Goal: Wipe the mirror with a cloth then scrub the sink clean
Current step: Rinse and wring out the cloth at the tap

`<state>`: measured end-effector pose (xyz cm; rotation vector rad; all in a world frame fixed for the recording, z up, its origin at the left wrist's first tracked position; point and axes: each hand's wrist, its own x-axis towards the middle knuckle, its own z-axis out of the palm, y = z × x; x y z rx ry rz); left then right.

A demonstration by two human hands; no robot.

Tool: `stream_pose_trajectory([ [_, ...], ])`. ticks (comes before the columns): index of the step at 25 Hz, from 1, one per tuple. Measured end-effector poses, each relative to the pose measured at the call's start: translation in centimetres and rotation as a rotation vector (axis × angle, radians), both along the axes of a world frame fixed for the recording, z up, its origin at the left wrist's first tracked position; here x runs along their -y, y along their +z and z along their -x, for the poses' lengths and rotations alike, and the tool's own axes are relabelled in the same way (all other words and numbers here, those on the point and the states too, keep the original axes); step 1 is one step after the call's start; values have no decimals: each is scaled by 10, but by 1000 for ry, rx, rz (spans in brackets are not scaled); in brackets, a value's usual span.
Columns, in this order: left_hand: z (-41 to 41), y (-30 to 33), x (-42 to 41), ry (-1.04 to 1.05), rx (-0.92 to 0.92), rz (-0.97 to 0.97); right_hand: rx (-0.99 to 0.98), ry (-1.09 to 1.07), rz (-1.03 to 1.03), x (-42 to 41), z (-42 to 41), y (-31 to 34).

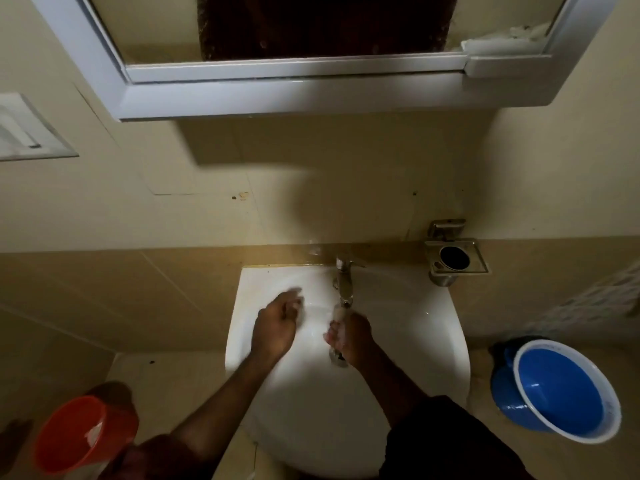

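The white sink [408,327] is below me against the tiled wall. Its steel tap [344,278] runs a stream of water onto my right hand [349,337], which is curled over the drain with whitish wet foam or fabric at the fingers; I cannot tell which. Over the basin's left side, my left hand [277,323] hovers with its fingers spread and blurred, holding nothing. The mirror [311,26] in its white frame hangs above. A crumpled white cloth [502,38] lies at its lower right corner.
A steel soap holder [455,259] is fixed to the wall right of the tap. A blue bucket [561,393] stands on the floor at the right and an orange bucket [79,434] at the lower left. A wall switch plate [24,129] is at far left.
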<state>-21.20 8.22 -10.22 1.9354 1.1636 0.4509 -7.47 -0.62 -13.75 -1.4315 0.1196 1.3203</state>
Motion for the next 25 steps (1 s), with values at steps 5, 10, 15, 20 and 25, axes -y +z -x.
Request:
stream_pose_trajectory([
  [5, -18, -14, 58, -21, 10, 333, 138, -87, 151, 0, -4, 10],
  [10, -48, 6, 75, 138, 207, 643, 52, -97, 11, 7, -7, 14],
  [15, -56, 5, 70, 379, 400, 958, 168, -206, 126, -4, -2, 14],
  [20, -48, 7, 62, 469, 420, 969, 131, -77, 119, -12, 2, 5],
  [25, -47, 6, 63, 475, 523, 1134, 221, -123, 78, -5, 3, -3],
])
